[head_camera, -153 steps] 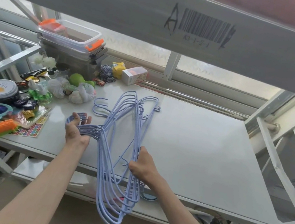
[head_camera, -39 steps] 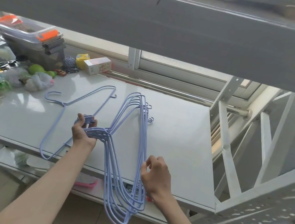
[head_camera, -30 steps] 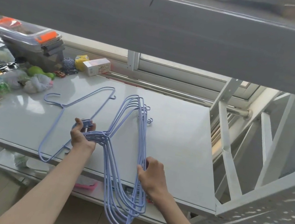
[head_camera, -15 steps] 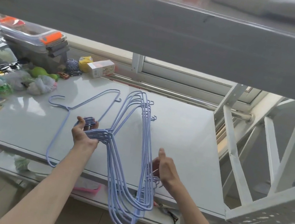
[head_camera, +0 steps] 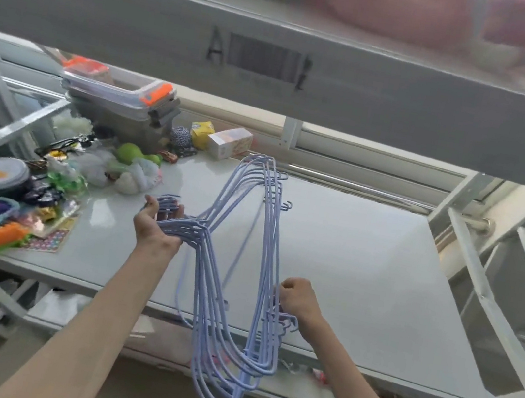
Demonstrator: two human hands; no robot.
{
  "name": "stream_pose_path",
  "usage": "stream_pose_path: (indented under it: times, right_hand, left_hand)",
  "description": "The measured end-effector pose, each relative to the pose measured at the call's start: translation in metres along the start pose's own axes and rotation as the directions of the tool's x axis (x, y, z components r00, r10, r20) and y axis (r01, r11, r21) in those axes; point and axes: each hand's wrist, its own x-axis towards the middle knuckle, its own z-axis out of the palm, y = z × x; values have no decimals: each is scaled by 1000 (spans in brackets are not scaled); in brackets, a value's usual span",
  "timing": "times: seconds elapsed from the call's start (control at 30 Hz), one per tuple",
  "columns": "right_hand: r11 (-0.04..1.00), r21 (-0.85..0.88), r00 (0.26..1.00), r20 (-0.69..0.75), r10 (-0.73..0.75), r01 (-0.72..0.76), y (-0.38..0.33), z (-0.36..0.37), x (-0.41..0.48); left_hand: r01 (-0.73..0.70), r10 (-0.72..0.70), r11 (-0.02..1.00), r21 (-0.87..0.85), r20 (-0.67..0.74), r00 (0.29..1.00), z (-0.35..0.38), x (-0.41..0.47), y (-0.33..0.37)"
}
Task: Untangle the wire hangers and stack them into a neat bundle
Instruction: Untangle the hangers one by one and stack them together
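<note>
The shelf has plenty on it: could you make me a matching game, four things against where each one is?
Things:
1. hangers
2. bin
3. box
4. right hand

Places:
A. back of the shelf, by the window rail
B. far left corner, lid with orange clips
C. hooks gathered in the left hand, loops hanging past the shelf edge
D. pinching the hanger wires near the front edge

Pairs: 1-C, 2-B, 3-A, 4-D

Bright window backlight; motion blur; wide-angle edge distortion.
</note>
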Motion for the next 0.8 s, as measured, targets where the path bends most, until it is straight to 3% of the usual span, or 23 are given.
stream_pose_path:
  times: [0.3, 0.47, 0.63, 0.8]
  right_hand:
    - [973, -227, 996, -88, 25, -44, -47, 101, 10]
    - [916, -382, 983, -173, 58, -121, -64, 121, 4]
    - [933, -337, 960, -280, 31, -129, -61, 125, 4]
    - [967, -254, 923, -380, -65, -36, -47, 123, 2]
  left_hand:
    - [-6, 5, 1000, -9, -43, 999, -27, 46, 91]
    - [-2, 0, 1000, -13, -77, 997, -42, 63, 118]
    - [20, -19, 1000, 8, -78, 997, -51, 72, 126]
    - [42, -40, 999, 29, -74, 996, -54, 75, 119]
